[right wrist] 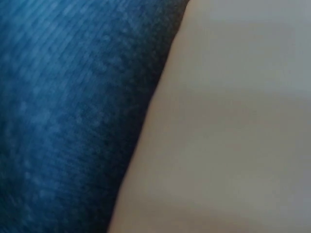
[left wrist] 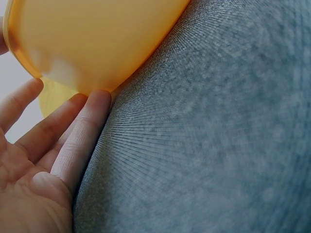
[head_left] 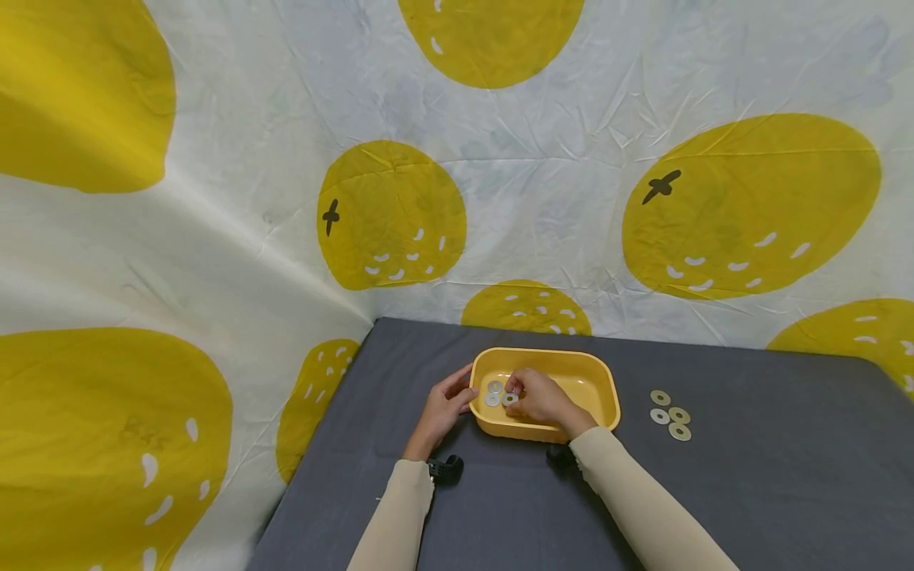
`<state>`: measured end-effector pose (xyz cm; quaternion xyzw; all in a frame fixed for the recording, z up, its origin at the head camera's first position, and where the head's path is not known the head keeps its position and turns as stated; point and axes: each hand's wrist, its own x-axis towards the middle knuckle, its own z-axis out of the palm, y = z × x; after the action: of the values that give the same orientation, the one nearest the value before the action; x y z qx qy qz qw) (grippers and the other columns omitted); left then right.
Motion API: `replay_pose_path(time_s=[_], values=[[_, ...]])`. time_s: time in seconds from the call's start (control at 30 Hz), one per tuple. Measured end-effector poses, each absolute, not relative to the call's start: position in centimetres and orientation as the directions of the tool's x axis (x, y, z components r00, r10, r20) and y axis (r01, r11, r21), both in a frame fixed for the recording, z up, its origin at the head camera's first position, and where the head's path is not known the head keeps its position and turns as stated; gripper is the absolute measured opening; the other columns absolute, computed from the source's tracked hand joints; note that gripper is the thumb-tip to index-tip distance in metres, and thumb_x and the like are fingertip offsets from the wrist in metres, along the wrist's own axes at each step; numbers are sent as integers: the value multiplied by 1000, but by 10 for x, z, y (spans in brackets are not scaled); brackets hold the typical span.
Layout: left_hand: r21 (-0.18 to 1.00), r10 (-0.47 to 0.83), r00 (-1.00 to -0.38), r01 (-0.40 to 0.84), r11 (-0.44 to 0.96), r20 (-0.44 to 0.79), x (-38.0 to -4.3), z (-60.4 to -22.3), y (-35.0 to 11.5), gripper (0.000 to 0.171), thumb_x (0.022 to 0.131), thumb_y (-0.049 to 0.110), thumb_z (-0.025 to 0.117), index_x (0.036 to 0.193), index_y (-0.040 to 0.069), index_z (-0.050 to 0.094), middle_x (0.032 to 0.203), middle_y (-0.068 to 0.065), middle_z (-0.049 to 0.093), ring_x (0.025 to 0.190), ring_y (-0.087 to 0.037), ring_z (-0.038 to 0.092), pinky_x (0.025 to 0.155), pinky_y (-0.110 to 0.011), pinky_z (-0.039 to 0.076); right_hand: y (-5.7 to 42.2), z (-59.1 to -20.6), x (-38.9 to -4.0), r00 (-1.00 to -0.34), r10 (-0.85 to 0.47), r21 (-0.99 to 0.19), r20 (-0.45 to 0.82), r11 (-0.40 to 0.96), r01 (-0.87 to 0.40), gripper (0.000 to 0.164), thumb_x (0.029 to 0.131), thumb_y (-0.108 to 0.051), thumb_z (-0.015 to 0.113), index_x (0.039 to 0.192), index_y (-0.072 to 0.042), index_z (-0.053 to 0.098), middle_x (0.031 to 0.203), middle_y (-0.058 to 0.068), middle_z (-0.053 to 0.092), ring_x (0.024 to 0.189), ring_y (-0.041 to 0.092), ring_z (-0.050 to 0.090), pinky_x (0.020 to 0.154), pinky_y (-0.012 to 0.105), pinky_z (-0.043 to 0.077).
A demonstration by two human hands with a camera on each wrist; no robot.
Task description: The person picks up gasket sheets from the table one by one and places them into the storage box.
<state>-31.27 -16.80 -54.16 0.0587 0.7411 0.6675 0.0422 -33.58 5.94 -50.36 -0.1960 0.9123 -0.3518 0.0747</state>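
Observation:
A yellow plastic bin (head_left: 585, 373) stands on the table. My left hand (head_left: 441, 411) holds its left end, thumb at the rim and fingers against the outer wall; the left wrist view shows those fingertips (left wrist: 99, 99) low on the wall (left wrist: 97, 43). Inside the bin, my right hand (head_left: 539, 396) pinches a flat metal washer (head_left: 510, 400) close to the bin's floor. Just left of it lie two more washers, one silvery (head_left: 493, 400) and one behind it (head_left: 495, 387). The right wrist view catches only a beige sleeve (right wrist: 228, 126) and dark cloth, with the hand hidden.
To the right of the bin, several washers lie grouped on the dark grey tablecloth (head_left: 771, 460), including a silvery one (head_left: 660, 416) and a brass-toned one (head_left: 680, 431). A white curtain (head_left: 543, 206) with yellow fruit prints hangs behind and at the left.

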Motion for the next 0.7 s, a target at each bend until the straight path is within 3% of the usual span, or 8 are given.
replay_pose_path(time_s=[0.53, 0.7], values=[[995, 146, -989, 28, 97, 13, -313, -542, -169, 52, 100, 21, 67, 149, 28, 54, 139, -16, 64, 120, -24, 66, 91, -33, 61, 58, -499, -336, -921, -390, -694, 6, 662, -285, 28, 78, -8, 87, 98, -3, 68, 84, 8, 59, 75, 18, 51, 72, 31, 43], [995, 146, -989, 26, 92, 12, -313, -541, -168, 52, 99, 23, 68, 149, 28, 55, 139, -16, 63, 119, -24, 66, 90, -33, 61, 63, -495, -334, -943, -329, -726, 58, 635, -266, 22, 86, -11, 81, 102, -4, 68, 86, 7, 59, 73, 17, 50, 67, 28, 41]])
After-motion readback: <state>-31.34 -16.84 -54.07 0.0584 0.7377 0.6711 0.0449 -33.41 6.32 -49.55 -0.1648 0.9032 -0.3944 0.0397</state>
